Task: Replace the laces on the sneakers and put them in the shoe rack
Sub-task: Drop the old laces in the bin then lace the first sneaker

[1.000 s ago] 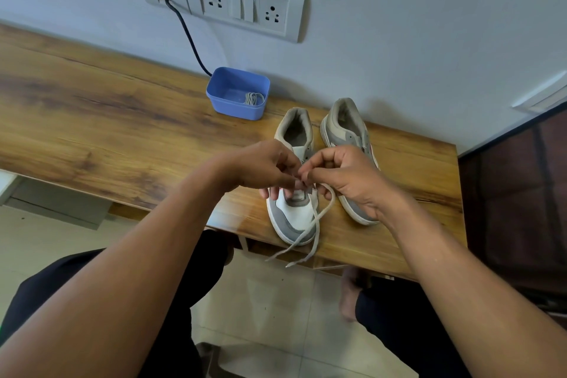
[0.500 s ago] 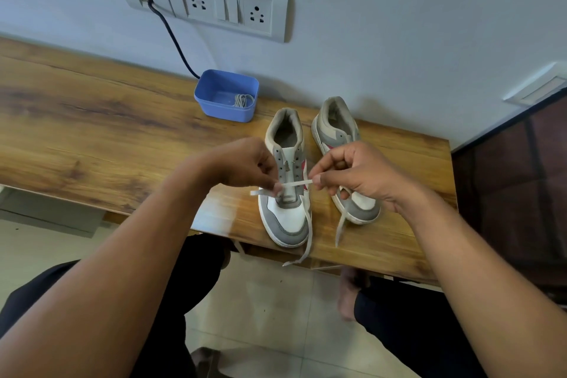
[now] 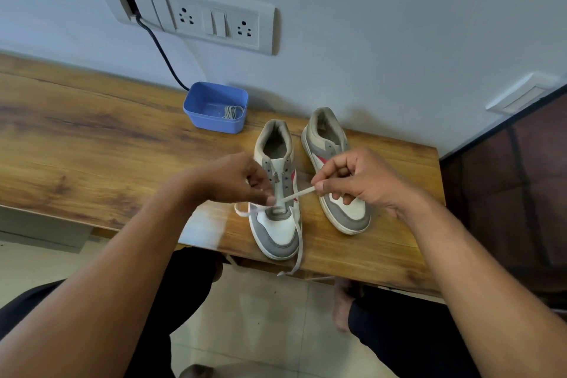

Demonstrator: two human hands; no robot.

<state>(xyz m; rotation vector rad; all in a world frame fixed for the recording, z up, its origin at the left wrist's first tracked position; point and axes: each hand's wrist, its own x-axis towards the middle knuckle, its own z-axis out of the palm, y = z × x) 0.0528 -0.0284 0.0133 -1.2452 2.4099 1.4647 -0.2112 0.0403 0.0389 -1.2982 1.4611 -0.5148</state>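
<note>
Two white-and-grey sneakers stand side by side on the wooden table (image 3: 92,147), toes toward me. The left sneaker (image 3: 277,218) has a white lace (image 3: 297,195) threaded through its lowest eyelets. My right hand (image 3: 359,184) pinches one stretch of that lace and holds it taut to the right, over the right sneaker (image 3: 346,212), which has no lace. My left hand (image 3: 236,179) pinches the lace at the left eyelets, fingertips on the shoe's tongue. One loose end hangs over the table's front edge.
A blue plastic tub (image 3: 214,107) with a coiled lace inside stands against the wall behind the shoes. A socket panel (image 3: 214,21) with a black cable is above it. A dark cabinet (image 3: 515,187) is at the right. Tiled floor and my legs lie below.
My hands have parted from the middle of the left sneaker. The right hand has drawn the lace out to the right and the left hand stays at the eyelets.
</note>
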